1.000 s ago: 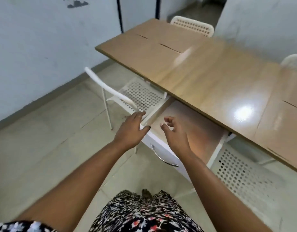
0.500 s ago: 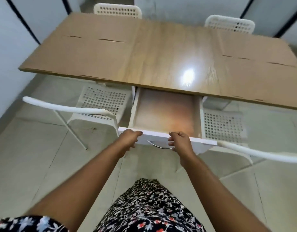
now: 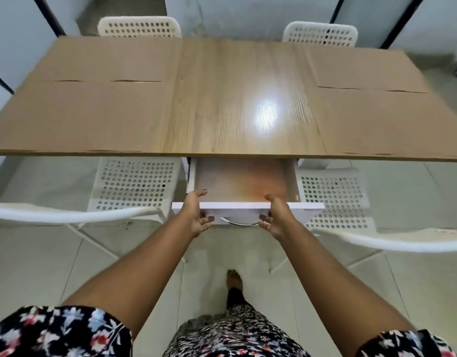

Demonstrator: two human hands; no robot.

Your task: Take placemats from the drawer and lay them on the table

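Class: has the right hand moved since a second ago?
Yes. The right hand drew back from above the open drawer, away from the table edge, onto its front panel.

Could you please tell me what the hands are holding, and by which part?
Both the left hand and right hand grip the drawer by its front panel, thumbs over the top edge, either side of the handle.

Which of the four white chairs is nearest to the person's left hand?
The near-side chair left of the drawer: its perforated seat lies beside the left hand. The other near chair is past the right hand; two far chairs stand behind the table.
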